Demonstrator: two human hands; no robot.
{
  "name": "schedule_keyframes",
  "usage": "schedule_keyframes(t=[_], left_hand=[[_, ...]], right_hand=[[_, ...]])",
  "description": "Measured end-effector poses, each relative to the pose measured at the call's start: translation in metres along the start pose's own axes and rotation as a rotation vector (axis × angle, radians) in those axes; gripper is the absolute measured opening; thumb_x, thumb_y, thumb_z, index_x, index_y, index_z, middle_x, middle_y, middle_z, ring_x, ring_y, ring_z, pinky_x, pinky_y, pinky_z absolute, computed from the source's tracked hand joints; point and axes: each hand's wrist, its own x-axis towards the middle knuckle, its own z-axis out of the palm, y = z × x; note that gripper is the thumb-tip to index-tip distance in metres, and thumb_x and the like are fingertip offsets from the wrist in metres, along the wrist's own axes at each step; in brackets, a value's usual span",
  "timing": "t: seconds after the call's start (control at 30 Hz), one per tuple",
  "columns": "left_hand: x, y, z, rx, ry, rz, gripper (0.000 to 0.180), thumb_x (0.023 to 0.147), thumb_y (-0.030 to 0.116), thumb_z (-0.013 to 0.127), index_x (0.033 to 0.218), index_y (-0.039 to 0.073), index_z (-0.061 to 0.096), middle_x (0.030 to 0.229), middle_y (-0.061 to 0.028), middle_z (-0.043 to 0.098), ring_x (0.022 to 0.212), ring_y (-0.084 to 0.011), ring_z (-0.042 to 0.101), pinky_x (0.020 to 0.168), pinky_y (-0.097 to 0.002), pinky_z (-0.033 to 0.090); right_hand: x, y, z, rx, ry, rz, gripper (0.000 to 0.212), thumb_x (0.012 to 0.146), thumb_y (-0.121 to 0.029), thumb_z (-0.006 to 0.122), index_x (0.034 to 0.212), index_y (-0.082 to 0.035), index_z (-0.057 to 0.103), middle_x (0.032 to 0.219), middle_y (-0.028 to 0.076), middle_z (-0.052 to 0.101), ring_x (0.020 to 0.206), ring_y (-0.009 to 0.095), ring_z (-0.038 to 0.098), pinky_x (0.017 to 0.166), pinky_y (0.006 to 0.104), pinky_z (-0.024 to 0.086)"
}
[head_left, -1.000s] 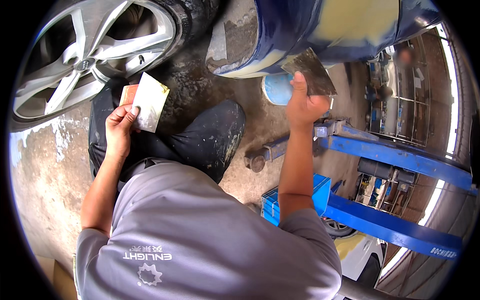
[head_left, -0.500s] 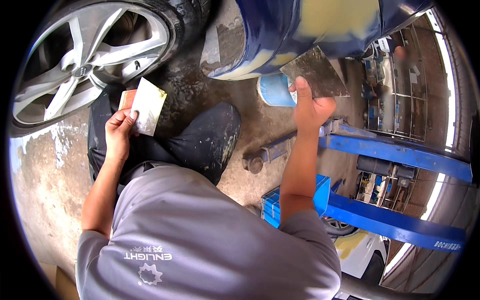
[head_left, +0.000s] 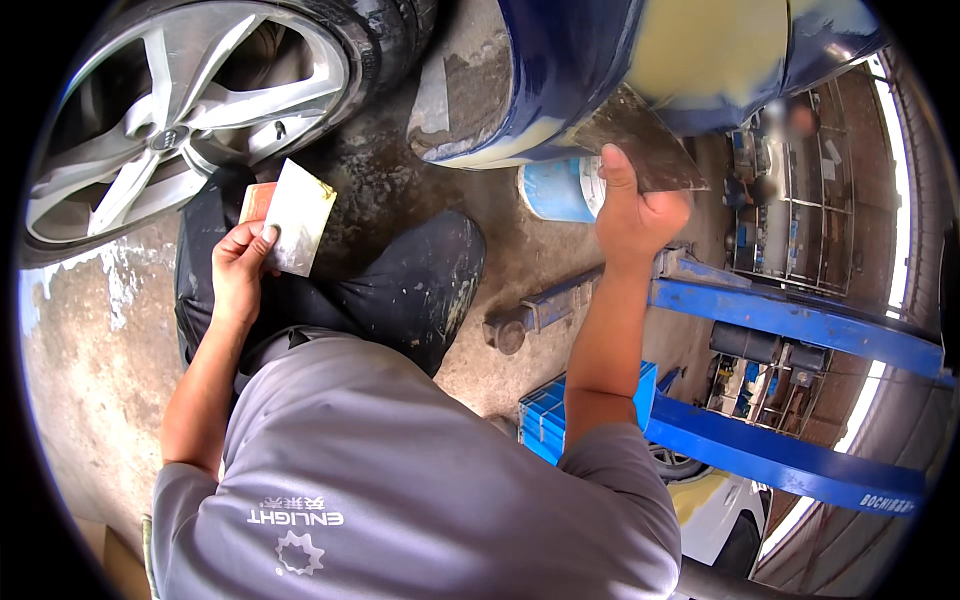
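Note:
My left hand point(head_left: 240, 265) is closed on a flat, pale putty spreader point(head_left: 303, 215) with a yellowish smear along its far corner, held above my dark trousers. An orange-red flat piece point(head_left: 258, 201) shows beside it in the same grip. With the thumb stretched along its face, my right hand point(head_left: 642, 215) grips a thin, dark, stained metal putty spreader point(head_left: 640, 140). That spreader's far edge is at the lower part of a dark blue car panel point(head_left: 570, 60), which bears beige filler patches point(head_left: 700, 50); whether it touches is unclear. My right fingers are mostly hidden behind it.
A spoked wheel point(head_left: 170, 130) stands at far left. Beneath the panel is a light-blue bucket point(head_left: 555, 190). Blue lift arms point(head_left: 780, 305) extend at right, near a blue crate point(head_left: 545, 415). Wire shelving point(head_left: 800, 215) stands farther right, and a white car point(head_left: 715, 515) is at lower right.
My right hand has shifted slightly right with its putty spreader, which now tilts closer against the panel and looks narrower. My left hand has barely moved. The view has shifted a little.

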Motion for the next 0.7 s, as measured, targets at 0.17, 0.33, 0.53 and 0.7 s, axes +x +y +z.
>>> schedule_keyframes(t=[0.17, 0.33, 0.53, 0.7], left_hand=[[0.0, 0.0, 0.0, 0.003, -0.004, -0.003, 0.015, 0.092, 0.018, 0.065, 0.093, 0.003, 0.068, 0.074, 0.0002, 0.065, 0.06, -0.0065, 0.055, 0.054, -0.0218, 0.044], [0.001, -0.001, 0.001, 0.011, 0.0, 0.006, 0.015, 0.092, 0.018, 0.065, 0.092, 0.003, 0.068, 0.074, 0.0004, 0.064, 0.061, -0.0064, 0.055, 0.054, -0.0215, 0.043], [0.0, 0.001, 0.003, 0.008, 0.006, 0.01, 0.015, 0.092, 0.018, 0.065, 0.092, 0.003, 0.068, 0.075, 0.0005, 0.065, 0.061, -0.0066, 0.055, 0.054, -0.0214, 0.043], [-0.001, 0.002, 0.001, -0.001, 0.001, 0.018, 0.015, 0.092, 0.018, 0.065, 0.092, 0.003, 0.068, 0.074, 0.0004, 0.065, 0.061, -0.0069, 0.056, 0.054, -0.0218, 0.044]], right_hand=[[0.001, 0.011, -0.015, -0.026, 0.068, 0.072, 0.012, 0.084, -0.004, 0.072, 0.088, 0.006, 0.069, 0.08, 0.008, 0.07, 0.071, 0.013, 0.062, 0.066, 0.0253, 0.048], [-0.01, 0.021, -0.032, 0.109, 0.161, 0.232, 0.01, 0.083, -0.004, 0.072, 0.081, 0.005, 0.067, 0.076, 0.006, 0.067, 0.065, 0.013, 0.06, 0.06, 0.0253, 0.047], [-0.031, 0.015, -0.006, 0.088, 0.0, 0.16, 0.012, 0.085, -0.005, 0.071, 0.078, 0.003, 0.065, 0.074, 0.005, 0.065, 0.065, 0.012, 0.058, 0.059, 0.025, 0.045], [-0.032, 0.014, 0.005, 0.167, -0.02, 0.196, 0.013, 0.087, -0.008, 0.07, 0.08, 0.003, 0.066, 0.07, 0.003, 0.063, 0.062, 0.01, 0.055, 0.055, 0.0242, 0.042]])
